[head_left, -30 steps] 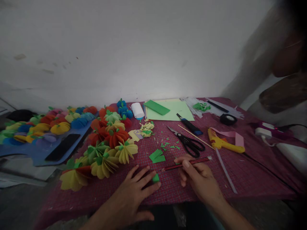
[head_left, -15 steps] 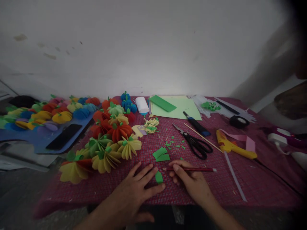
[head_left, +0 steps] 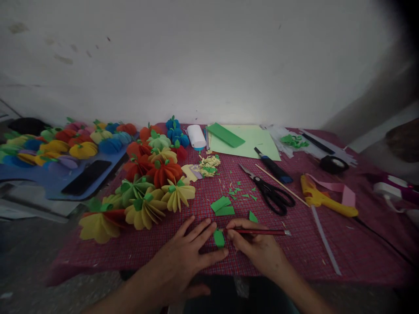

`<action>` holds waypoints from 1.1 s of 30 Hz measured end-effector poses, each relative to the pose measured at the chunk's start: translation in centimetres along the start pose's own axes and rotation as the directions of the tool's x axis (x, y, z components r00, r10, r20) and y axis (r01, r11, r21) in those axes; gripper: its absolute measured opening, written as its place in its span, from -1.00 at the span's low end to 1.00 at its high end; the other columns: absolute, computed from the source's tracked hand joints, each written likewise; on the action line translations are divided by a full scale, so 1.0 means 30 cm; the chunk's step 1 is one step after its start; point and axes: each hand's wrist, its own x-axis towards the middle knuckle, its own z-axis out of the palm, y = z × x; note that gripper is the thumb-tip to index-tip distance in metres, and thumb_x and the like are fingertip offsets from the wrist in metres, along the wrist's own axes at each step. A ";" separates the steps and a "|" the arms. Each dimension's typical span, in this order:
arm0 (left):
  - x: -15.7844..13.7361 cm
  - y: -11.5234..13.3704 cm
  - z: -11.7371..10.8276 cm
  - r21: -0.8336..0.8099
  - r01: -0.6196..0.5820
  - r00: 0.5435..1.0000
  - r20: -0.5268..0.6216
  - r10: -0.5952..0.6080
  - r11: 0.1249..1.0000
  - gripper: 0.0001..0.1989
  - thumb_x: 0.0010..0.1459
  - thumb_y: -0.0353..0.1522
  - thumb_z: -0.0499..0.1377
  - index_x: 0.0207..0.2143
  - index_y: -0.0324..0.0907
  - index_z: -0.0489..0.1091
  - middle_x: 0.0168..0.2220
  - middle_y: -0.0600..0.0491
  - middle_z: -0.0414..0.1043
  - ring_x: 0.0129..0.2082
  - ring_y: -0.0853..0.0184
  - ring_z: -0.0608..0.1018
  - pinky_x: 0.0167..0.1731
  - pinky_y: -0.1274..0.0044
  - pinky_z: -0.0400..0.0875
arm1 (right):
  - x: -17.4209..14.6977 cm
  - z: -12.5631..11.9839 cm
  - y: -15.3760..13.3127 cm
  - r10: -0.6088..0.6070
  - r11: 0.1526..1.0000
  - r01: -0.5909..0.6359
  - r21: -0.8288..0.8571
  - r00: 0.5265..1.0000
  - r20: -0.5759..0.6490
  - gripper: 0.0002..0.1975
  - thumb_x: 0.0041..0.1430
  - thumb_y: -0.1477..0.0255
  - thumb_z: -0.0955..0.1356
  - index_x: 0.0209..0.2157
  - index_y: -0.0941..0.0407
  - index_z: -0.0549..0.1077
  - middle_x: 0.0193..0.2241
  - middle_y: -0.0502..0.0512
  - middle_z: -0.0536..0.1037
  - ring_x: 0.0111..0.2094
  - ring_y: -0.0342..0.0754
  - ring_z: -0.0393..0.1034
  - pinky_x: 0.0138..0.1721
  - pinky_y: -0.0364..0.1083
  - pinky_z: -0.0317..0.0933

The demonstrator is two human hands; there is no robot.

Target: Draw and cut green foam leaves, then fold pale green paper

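My left hand (head_left: pixel 193 248) lies flat with its fingers spread on the checked cloth. A small green paper piece (head_left: pixel 218 239) sits between its forefinger and thumb. My right hand (head_left: pixel 253 244) pinches a dark red pencil (head_left: pixel 262 232), held nearly level, its tip at the top right edge of that paper piece. Just above the right hand lies a pointed green scrap (head_left: pixel 252 217). Two green paper strips (head_left: pixel 224 206) rest a little farther off, with tiny green clippings (head_left: pixel 237 190) scattered behind them.
Black scissors (head_left: pixel 273 192), a utility knife (head_left: pixel 273 165), a wooden stick (head_left: pixel 278 183) and a yellow glue gun (head_left: pixel 322 198) lie to the right. Paper pumpkins (head_left: pixel 147 207) crowd the left, beside a black phone (head_left: pixel 87 177). Pale green sheets (head_left: pixel 258 141) lie at the back.
The right hand has brought the pencil tip left onto the small green paper's edge. A pointed green scrap shows more fully above that hand. The view has shifted slightly.
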 end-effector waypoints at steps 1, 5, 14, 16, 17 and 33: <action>0.000 0.001 0.000 0.001 0.005 1.000 0.006 -0.005 1.000 -0.24 0.02 -0.13 0.23 0.23 0.07 -0.03 0.30 -0.11 -0.21 0.26 0.02 -0.07 0.13 0.06 -0.18 | 0.001 0.000 0.000 0.003 1.000 -0.003 -0.002 1.000 0.001 -0.88 0.10 0.37 0.28 -0.39 0.06 0.44 -0.53 -0.03 0.44 -0.53 -0.13 0.30 -0.52 -0.18 0.17; -0.002 0.001 0.004 -0.012 0.011 1.000 -0.004 -0.011 1.000 -0.21 -0.01 -0.16 0.26 0.23 0.09 -0.04 0.31 -0.10 -0.28 0.26 0.02 -0.08 0.14 0.08 -0.18 | 0.003 -0.001 0.000 0.002 1.000 -0.002 -0.016 1.000 0.018 -0.89 0.12 0.39 0.28 -0.39 0.06 0.44 -0.53 -0.04 0.44 -0.52 -0.13 0.31 -0.50 -0.18 0.17; -0.001 0.003 0.005 -0.023 0.020 1.000 -0.006 -0.020 1.000 -0.22 -0.01 -0.15 0.26 0.22 0.06 -0.01 0.31 -0.09 -0.30 0.26 0.02 -0.08 0.15 0.08 -0.19 | 0.002 -0.001 0.005 -0.005 1.000 0.006 -0.031 1.000 0.028 -0.89 0.13 0.40 0.28 -0.36 0.08 0.44 -0.50 -0.02 0.47 -0.49 -0.13 0.34 -0.50 -0.19 0.19; 0.000 0.003 0.007 -0.029 0.023 1.000 -0.007 -0.023 0.999 -0.24 0.00 -0.13 0.25 0.22 0.05 0.00 0.31 -0.06 -0.29 0.26 0.01 -0.08 0.15 0.08 -0.20 | 0.001 -0.001 0.005 -0.017 0.999 0.019 -0.046 1.000 0.024 -0.89 0.13 0.40 0.29 -0.35 0.08 0.44 -0.49 -0.01 0.48 -0.48 -0.13 0.35 -0.49 -0.19 0.20; 0.000 0.002 0.009 -0.031 0.022 1.000 -0.001 -0.022 0.999 -0.24 0.00 -0.13 0.24 0.22 0.06 0.00 0.31 -0.04 -0.28 0.26 0.01 -0.08 0.15 0.08 -0.22 | 0.001 -0.002 0.005 -0.025 0.998 0.026 -0.053 0.999 0.023 -0.89 0.13 0.41 0.28 -0.35 0.09 0.45 -0.49 -0.01 0.48 -0.47 -0.12 0.35 -0.48 -0.19 0.20; 0.000 0.011 0.003 -0.038 0.045 0.999 0.032 -0.044 0.998 -0.18 -0.04 -0.19 0.28 0.23 0.11 -0.06 0.32 0.00 -0.31 0.26 -0.02 -0.12 0.15 0.05 -0.25 | 0.004 -0.004 0.004 -0.048 0.997 0.049 -0.067 0.999 0.012 -0.89 0.12 0.42 0.29 -0.34 0.09 0.46 -0.48 0.00 0.50 -0.48 -0.12 0.38 -0.46 -0.18 0.25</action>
